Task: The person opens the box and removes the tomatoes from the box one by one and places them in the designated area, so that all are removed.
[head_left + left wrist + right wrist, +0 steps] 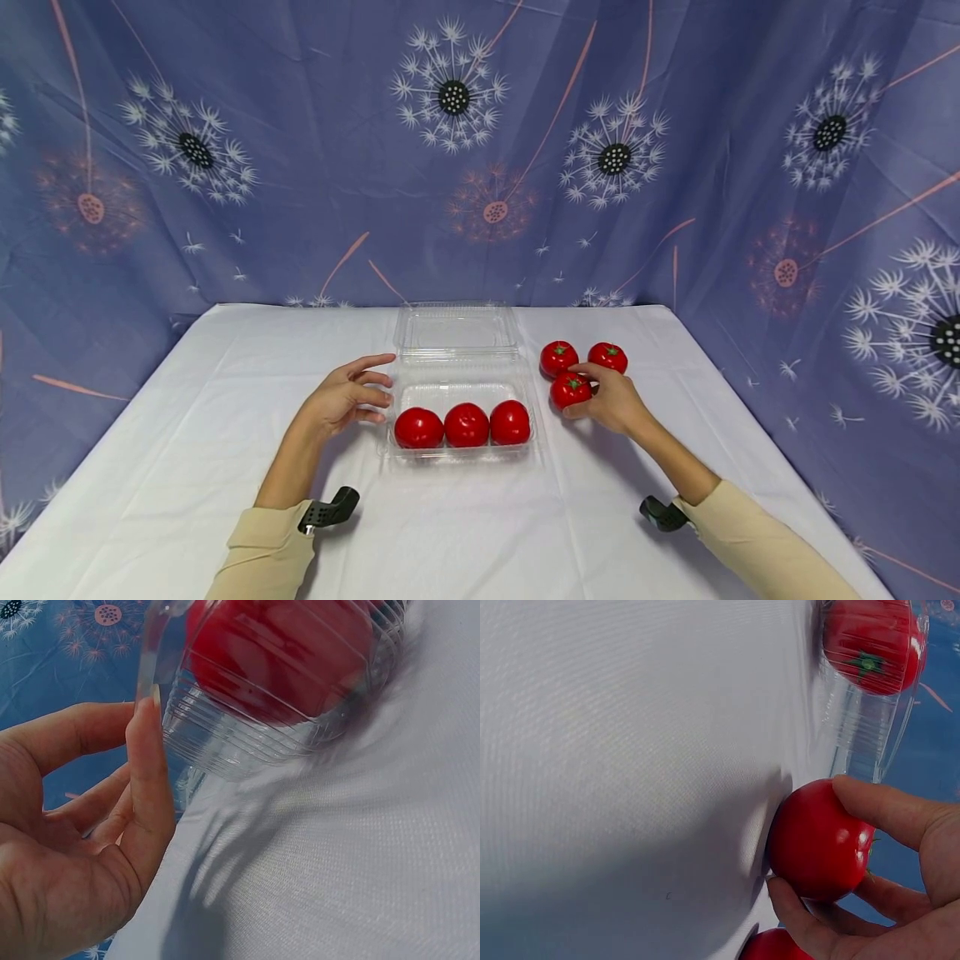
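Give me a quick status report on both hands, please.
Left hand open beside the clear clamshell box. Right hand gripping nearest loose tomato. Three tomatoes already boxed. Nothing in the way.

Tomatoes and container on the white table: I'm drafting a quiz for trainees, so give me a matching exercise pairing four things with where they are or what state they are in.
Things:
1. Left hand
2. Right hand
3. Clear container
4. Two rear tomatoes

Places or states:
A. Lid open, three tomatoes in a row inside
B. Loose on the cloth, right of the container
C. Fingers curled round a tomato
D. Fingers relaxed beside the container's left edge

Pairs: 1-D, 2-C, 3-A, 4-B
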{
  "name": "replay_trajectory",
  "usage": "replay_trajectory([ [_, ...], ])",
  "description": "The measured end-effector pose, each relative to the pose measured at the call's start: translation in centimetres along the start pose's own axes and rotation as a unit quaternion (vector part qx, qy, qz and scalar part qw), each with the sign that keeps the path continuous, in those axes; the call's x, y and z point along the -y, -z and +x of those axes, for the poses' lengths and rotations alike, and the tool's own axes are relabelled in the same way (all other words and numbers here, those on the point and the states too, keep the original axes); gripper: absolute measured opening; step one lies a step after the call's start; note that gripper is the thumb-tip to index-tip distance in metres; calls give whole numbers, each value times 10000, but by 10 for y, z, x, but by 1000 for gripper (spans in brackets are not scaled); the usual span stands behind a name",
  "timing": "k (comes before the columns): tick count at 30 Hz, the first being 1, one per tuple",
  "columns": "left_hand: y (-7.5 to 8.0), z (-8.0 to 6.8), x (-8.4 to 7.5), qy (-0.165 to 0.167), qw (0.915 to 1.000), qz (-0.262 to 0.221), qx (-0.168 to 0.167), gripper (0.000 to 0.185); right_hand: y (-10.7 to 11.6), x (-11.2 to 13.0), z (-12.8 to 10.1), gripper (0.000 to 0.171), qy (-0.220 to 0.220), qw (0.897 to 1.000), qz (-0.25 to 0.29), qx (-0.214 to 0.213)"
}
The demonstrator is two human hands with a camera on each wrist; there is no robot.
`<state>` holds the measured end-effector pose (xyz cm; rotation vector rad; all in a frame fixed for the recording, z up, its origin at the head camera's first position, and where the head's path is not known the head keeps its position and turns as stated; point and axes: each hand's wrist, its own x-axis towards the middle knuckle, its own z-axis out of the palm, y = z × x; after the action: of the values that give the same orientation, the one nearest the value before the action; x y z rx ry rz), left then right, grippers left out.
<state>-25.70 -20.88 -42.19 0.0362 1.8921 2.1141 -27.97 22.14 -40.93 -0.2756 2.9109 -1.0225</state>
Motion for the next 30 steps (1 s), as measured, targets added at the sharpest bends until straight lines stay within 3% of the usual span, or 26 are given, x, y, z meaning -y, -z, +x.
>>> replay_trajectory([
  [30, 0, 0, 1, 4, 10000, 11, -22, 81, 5, -1, -2, 70, 91, 9996, -239, 135],
])
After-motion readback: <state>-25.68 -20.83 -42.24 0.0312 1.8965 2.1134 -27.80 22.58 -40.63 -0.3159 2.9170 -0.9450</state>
